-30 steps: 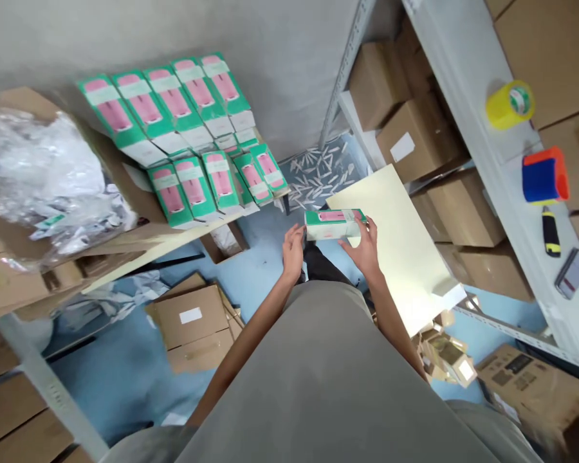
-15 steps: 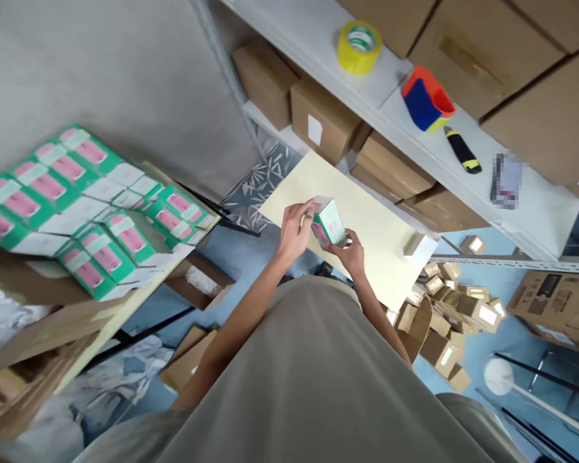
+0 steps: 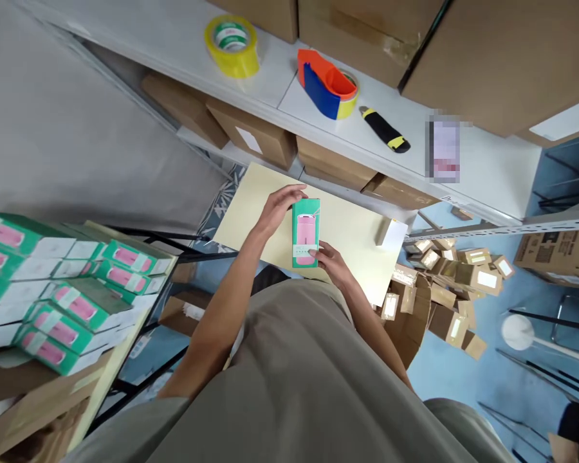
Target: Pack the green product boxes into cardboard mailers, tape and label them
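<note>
A green product box (image 3: 305, 235) with a pink cup printed on its front is held upright over the pale yellow board (image 3: 350, 247), its front facing me. My left hand (image 3: 278, 209) curls at its upper left corner, fingers along the top edge. With thumb on the front and fingers behind the lower right corner, my right hand (image 3: 334, 262) grips it. Whether the box's bottom touches the board cannot be seen. A small white box (image 3: 391, 233) stands at the board's right end.
Matching green boxes (image 3: 60, 325) stand in rows at left. The shelf (image 3: 270, 87) ahead bears yellow tape (image 3: 232, 46), a tape dispenser (image 3: 325, 83), a box cutter (image 3: 385, 130) and a blurred-out item (image 3: 444, 149). Small brown cartons (image 3: 456, 321) lie heaped at right.
The green box has turned from tilted, with its white end showing, to upright with its printed front toward me. Both hands shifted with it. The view has swung toward the right.
</note>
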### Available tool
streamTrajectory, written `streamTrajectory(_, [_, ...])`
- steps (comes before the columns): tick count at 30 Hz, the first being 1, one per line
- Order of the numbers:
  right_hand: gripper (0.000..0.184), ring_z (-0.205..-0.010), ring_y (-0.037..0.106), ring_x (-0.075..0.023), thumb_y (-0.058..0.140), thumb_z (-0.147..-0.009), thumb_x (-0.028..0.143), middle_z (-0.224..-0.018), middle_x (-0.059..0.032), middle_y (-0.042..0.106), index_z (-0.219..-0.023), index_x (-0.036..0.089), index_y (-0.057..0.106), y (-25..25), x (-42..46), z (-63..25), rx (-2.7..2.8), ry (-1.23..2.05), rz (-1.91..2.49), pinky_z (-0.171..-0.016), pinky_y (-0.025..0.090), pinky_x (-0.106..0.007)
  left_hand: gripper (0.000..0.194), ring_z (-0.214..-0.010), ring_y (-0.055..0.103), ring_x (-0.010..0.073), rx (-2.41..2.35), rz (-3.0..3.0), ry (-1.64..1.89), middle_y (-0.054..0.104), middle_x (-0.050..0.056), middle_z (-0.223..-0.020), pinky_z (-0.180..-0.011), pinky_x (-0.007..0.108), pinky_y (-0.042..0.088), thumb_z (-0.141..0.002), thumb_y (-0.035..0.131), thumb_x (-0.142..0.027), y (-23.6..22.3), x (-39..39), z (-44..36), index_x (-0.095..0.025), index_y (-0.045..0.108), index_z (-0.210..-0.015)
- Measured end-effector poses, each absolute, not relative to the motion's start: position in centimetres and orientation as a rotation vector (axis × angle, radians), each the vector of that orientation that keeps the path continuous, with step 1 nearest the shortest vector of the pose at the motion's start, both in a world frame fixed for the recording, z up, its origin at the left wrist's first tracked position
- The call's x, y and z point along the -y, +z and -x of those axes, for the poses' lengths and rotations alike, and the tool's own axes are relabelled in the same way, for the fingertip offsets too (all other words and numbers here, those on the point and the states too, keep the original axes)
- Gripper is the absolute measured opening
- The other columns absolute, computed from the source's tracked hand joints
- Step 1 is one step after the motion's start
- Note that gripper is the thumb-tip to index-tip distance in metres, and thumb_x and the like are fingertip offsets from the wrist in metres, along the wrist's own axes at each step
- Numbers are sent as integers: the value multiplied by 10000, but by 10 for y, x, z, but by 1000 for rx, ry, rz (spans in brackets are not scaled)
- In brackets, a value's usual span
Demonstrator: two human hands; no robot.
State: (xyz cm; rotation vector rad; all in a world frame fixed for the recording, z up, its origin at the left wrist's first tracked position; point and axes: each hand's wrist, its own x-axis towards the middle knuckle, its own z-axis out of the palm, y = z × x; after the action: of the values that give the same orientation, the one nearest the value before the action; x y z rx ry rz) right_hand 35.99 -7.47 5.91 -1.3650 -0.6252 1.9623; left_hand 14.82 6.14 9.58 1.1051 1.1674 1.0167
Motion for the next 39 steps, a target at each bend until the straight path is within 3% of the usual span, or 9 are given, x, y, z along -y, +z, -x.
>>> streamTrajectory(6, [699, -994, 754, -218, 902, -782, 771, -1210, -83, 794, -1175, 255, 639, 63, 77, -346, 658, 1663, 1517, -819, 611, -332, 448, -1233, 761, 301, -1211, -1273, 989, 840, 125, -1278, -1121, 449, 593, -803, 890, -464, 87, -81, -130, -190, 831, -1153])
streamTrajectory(11, [959, -930, 723, -224, 974, -718, 634, -1440, -126, 698, -1505, 285, 552, 70, 84, -308, 1018, 1257, 1805, -838, 621, -387, 359, -1180, 769, 286, -1243, -1367, 944, 844, 114, -1227, -1072, 440, 630, -821, 860, -412, 80, -88, -115, -191, 805, -1099])
streamTrajectory(15, [754, -845, 709, -217, 848, -848, 518, -1249, -71, 733, -1528, 312, 595, 75, 87, -273, 1113, 1067, 1898, -836, 622, -394, 381, -1199, 764, 286, -1225, -1399, 924, 836, 118, -1235, -1098, 440, 618, -851, 861, -436, 77, -92, -99, -202, 793, -1144])
streamTrajectory(20, [619, -788, 739, -170, 917, -812, 504, -953, 30, 762, -1345, 310, 669, 73, 87, -245, 488, 1466, 1427, -754, 658, -301, 674, -1393, 707, 316, -1085, -1071, 980, 678, 143, -1605, -1068, 445, 622, -878, 859, -572, 69, -97, -58, -294, 681, -1466])
streamTrajectory(25, [391, -655, 741, -171, 916, -831, 458, -807, 6, 780, -1053, 249, 672, 71, 90, -214, -32, 1763, 1062, -600, 655, -258, 832, -1181, 794, 327, -875, -814, 718, 802, 131, -1363, -937, 426, 634, -780, 925, -610, 65, -72, -32, -284, 658, -1497])
streamTrajectory(29, [294, -654, 767, -192, 826, -902, 436, -782, -6, 791, -1050, 241, 663, 72, 91, -193, -92, 1833, 989, -603, 670, -275, 878, -1077, 808, 298, -814, -787, 709, 840, 93, -1254, -873, 365, 614, -748, 974, -556, 73, -54, -21, -271, 654, -1514])
streamTrajectory(33, [416, -646, 776, -172, 831, -885, 470, -936, -11, 826, -1202, 246, 681, 83, 86, -191, 196, 1820, 1194, -614, 658, -271, 950, -1107, 803, 294, -881, -883, 743, 839, 96, -1252, -881, 350, 616, -735, 991, -532, 76, -61, -8, -265, 613, -1565])
streamTrajectory(36, [543, -631, 761, -145, 830, -909, 584, -1246, -53, 831, -1330, 284, 663, 100, 82, -193, 549, 1491, 1535, -648, 652, -300, 1041, -1069, 799, 282, -1010, -1017, 789, 824, 106, -1254, -879, 354, 629, -684, 1014, -512, 74, -69, -3, -253, 580, -1593])
streamTrajectory(39, [649, -664, 754, -183, 841, -910, 657, -1474, -94, 770, -1426, 326, 629, 115, 80, -186, 896, 1160, 1794, -721, 656, -390, 1084, -1057, 793, 281, -1212, -1161, 858, 801, 118, -1301, -902, 375, 638, -681, 1020, -473, 75, -68, -9, -249, 542, -1629])
